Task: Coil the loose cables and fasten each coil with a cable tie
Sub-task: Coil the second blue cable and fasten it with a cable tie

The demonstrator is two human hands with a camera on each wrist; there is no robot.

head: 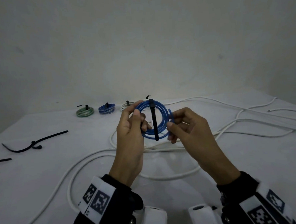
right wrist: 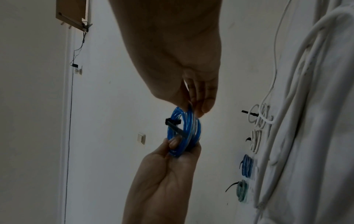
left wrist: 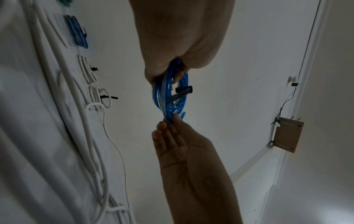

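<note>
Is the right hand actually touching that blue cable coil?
Touching. In the head view the right hand pinches the blue cable coil at its right edge; the right wrist view shows the same pinch.

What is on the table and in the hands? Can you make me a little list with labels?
left hand: grips blue coil, left side
right hand: pinches coil's right side
black tie: wrapped on coil, tail hangs down
finished coils: green, blue, white, at table's back
loose white cable: spread on table
spare ties: at left
</note>
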